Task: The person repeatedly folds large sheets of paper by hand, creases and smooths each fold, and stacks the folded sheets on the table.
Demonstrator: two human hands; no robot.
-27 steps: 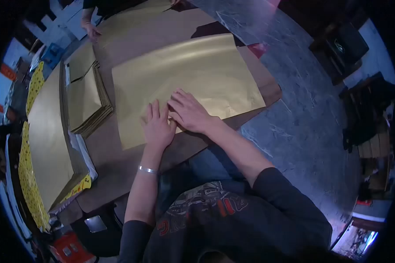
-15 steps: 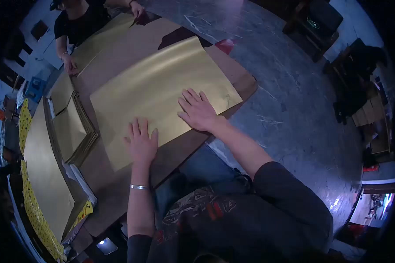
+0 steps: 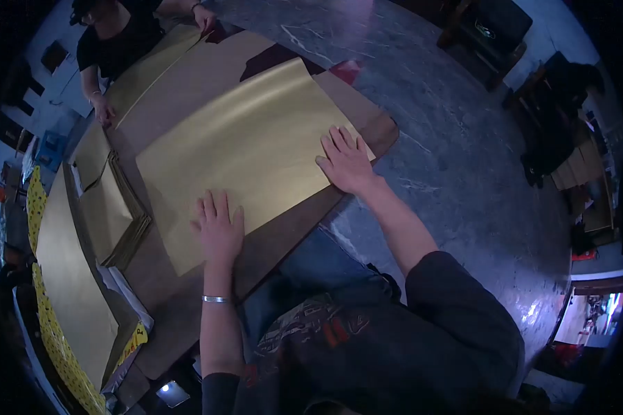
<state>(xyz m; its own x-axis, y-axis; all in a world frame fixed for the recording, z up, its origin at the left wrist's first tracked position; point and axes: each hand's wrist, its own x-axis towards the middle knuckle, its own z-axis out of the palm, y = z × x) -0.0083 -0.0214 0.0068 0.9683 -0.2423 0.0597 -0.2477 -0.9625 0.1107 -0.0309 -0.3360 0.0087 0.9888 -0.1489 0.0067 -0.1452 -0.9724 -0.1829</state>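
A large gold sheet of paper point(image 3: 246, 138) lies across the brown table, its far edge curling up slightly. My left hand point(image 3: 219, 225) rests on its near left part, fingers spread and flat. Toward the sheet's right corner, my right hand point(image 3: 347, 162) presses down flat with fingers apart. Neither hand grips anything. Left of the sheet sits a stack of folded gold paper point(image 3: 111, 214), its layered edges facing right.
Across the brown table point(image 3: 180, 297), a person in black point(image 3: 121, 41) handles another gold sheet point(image 3: 152, 66). Dark red pieces point(image 3: 280, 62) lie by the far edge. More gold sheets point(image 3: 69, 256) and yellow patterned wrapping point(image 3: 55, 346) are at left. A chair point(image 3: 488, 38) stands on the floor beyond.
My right hand has slid right along the sheet toward its right corner. My left hand stays nearly in place. The whole view has shifted a little.
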